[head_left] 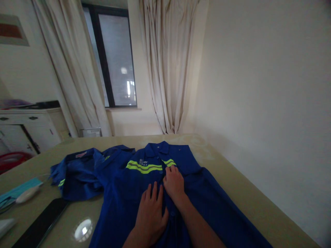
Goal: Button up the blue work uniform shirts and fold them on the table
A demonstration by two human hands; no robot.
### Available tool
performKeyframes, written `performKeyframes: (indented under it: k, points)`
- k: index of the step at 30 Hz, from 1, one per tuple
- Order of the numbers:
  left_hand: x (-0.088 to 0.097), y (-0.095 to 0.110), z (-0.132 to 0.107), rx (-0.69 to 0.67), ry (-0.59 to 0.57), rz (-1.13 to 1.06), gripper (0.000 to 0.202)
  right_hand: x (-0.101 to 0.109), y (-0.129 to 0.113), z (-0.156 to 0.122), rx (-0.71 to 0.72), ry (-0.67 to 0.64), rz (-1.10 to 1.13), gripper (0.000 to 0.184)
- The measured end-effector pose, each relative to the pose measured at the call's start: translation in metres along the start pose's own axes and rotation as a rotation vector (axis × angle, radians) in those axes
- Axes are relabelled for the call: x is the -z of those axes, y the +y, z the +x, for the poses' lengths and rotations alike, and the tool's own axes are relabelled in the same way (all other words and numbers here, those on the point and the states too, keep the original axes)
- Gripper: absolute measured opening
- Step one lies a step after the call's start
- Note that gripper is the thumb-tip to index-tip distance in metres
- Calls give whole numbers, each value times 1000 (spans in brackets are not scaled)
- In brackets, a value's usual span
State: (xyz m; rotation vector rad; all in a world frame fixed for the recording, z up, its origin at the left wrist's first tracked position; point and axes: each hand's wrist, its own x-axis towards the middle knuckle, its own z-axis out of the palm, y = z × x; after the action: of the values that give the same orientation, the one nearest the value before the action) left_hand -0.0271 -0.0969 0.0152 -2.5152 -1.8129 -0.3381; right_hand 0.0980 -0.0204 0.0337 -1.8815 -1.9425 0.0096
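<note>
A blue work shirt (121,193) lies spread out, front up, its collar pointing away from me. A yellow-green reflective band with a grey stripe and a white printed logo cross its chest. My left hand (151,213) rests on the shirt's front, fingers stretched out and thumb apart beside the button placket. Further up, my right hand (174,181) has its fingers curled at the placket edge just below the band, closed on the cloth. Its fingertips are partly hidden. Below the hands the front edges lie a little apart, with a button showing.
Another crumpled blue garment (80,172) lies at the left of the shirt on the glossy table (222,168). Nearer on the left are a dark flat device (41,224), a light-blue face mask (20,191) and a white mouse-shaped object (28,194). A wall (271,120) borders the table's right side.
</note>
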Motion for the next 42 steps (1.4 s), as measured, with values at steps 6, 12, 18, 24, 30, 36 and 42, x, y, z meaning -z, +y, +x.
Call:
performKeyframes:
  k: [6, 12, 18, 24, 30, 36, 42]
  points:
    - [22, -5, 67, 228, 14, -74, 30, -6, 22, 15, -172, -26, 294, 24]
    - [-5, -18, 85, 235, 55, -264, 18, -17, 36, 18, -98, 55, 590, 31]
    - [-7, -24, 88, 189, 102, -472, 14, -25, 37, 18, 14, 132, 767, 25]
    - [-13, -30, 97, 148, 216, -628, 11, -23, 34, 17, 33, 173, 733, 26]
    - [-11, -29, 97, 55, 330, -673, 15, -16, 32, 15, 20, 184, 738, 29]
    - [-11, -26, 97, -46, 313, -605, 22, -11, 30, 13, 2, 103, 757, 36]
    - [-6, -23, 94, -48, 310, -600, 26, -10, 29, 15, 21, 63, 933, 30]
